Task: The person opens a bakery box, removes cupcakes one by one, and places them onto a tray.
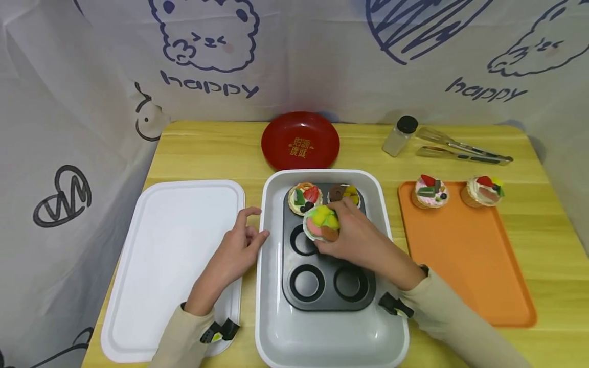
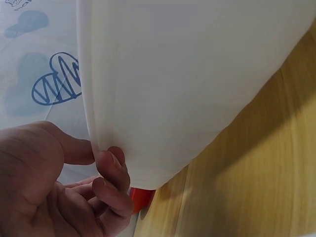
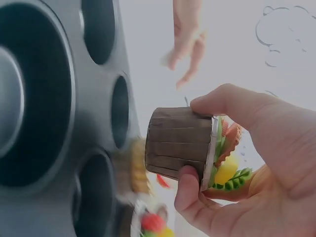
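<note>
My right hand point(image 1: 352, 230) holds a cupcake point(image 1: 322, 222) topped with yellow and pink pieces, above the dark muffin tin point(image 1: 329, 302). In the right wrist view, thumb and fingers pinch its brown pleated paper cup point(image 3: 177, 140), tipped sideways in that view. Two more cupcakes sit in the tin's far row: a strawberry-topped cupcake point(image 1: 305, 198) and a brown-and-yellow-topped cupcake point(image 1: 344, 194), partly behind the right hand. The tin lies inside a deep white basin point(image 1: 331, 340). My left hand point(image 1: 239, 245) grips the basin's left rim point(image 2: 91, 118) between thumb and fingers.
On the right, an orange tray point(image 1: 465, 266) bears two cupcakes point(image 1: 430, 191) at its far end. A white tray point(image 1: 179, 266) lies left of the basin. Behind stand a red plate point(image 1: 299, 130) and a black-capped jar point(image 1: 399, 137), with metal tongs point(image 1: 465, 148) beside it.
</note>
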Tool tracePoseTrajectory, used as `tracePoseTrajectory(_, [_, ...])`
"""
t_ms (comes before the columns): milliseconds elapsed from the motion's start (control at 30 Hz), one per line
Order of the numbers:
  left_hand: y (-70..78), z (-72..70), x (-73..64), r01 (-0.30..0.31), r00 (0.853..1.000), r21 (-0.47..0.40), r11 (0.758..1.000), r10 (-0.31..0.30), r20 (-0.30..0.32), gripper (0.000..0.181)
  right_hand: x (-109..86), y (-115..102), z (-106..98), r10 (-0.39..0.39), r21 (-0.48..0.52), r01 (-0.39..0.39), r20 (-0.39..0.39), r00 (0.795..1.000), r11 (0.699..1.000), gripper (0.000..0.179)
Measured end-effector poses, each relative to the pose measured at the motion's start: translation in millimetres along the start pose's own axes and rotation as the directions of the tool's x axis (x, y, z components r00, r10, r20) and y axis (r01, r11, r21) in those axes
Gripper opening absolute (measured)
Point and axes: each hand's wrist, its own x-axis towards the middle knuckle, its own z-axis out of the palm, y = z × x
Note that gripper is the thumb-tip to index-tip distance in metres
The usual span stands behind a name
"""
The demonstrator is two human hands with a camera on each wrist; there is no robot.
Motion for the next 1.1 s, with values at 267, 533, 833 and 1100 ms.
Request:
tracePoseTrajectory(267, [1.2,-1.1,-0.8,0.009,1.0,-0.007,1.0,-0.009,0.006,0.047,-24.9,25,-39,0.071,0.016,-0.069,-0.107,0.992,0.997,0.077])
tracePoseTrajectory(533, [0.8,-0.2,-0.2,0.009,1.0,-0.002,1.0,-0.009,0.004,0.046,-50.5,72,-74,0.101,-0.034,-0.114,-0.263,0.959,0.993,0.083])
tracePoseTrajectory(833, [2.9,2.2,0.1,0.032,0.999,-0.005,0.999,-0.031,0.015,0.048,-81.1,145,-106,0.18,-0.04,-0.211,-0.382,0.906,0.977,0.074])
tracePoseTrajectory(1100, [2.3,5.0,0.2,0.042,0.999,-0.004,0.999,-0.042,0.008,0.047,-100.6,208,-113,0.287,-0.003,-0.315,-0.408,0.867,0.949,0.049])
